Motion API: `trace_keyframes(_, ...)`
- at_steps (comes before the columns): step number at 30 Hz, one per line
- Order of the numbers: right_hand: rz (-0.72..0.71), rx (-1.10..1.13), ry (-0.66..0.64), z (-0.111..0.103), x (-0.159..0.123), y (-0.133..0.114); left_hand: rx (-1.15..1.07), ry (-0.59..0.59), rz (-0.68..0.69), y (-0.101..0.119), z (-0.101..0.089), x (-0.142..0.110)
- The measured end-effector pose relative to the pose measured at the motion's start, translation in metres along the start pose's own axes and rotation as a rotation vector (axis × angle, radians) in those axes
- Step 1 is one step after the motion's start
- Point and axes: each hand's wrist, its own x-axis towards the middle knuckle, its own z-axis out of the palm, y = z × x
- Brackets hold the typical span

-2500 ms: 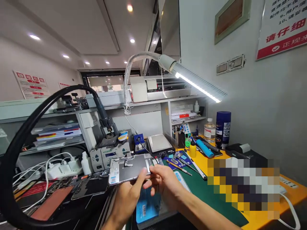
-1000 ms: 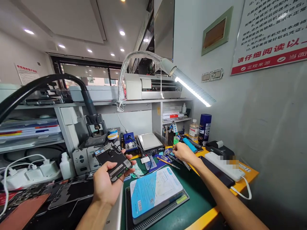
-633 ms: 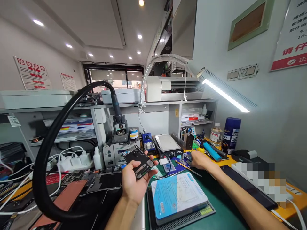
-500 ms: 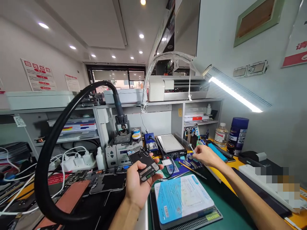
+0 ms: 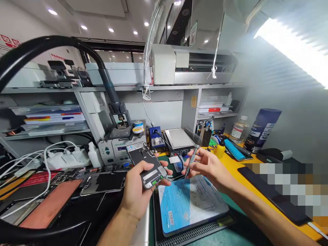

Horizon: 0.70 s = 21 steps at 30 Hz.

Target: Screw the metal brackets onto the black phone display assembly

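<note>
Phone panel (image 5: 145,158) is up in my left hand (image 5: 135,186), clamped by its edges, thumb across the dark face, near the blue-and-white box (image 5: 202,205). Right hand (image 5: 208,167) is closed on a slim tool (image 5: 191,161), tip down over the box. Hands apart. Risk, my read: fingertip grip slips, tip scratches the panel; thumb pressure could flex it. Count: 1 panel, 1 tool in hand, 1 box, 1 yellow bottle (image 5: 219,150), 1 clear bottle (image 5: 238,130), 1 dark blue can (image 5: 262,131).
</note>
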Motion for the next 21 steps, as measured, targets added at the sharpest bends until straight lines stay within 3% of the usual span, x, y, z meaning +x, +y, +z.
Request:
trace_keyframes(9, 0.051, 0.003, 0.012, 0.003, 0.002, 0.022, 0.087, 0.089, -0.042, -0.016, 0.000, 0.007)
trace_keyframes(21, 0.087, 0.020, -0.005, 0.001, 0.003, 0.027, 0.137, 0.111, -0.031, -0.019, 0.002, 0.005)
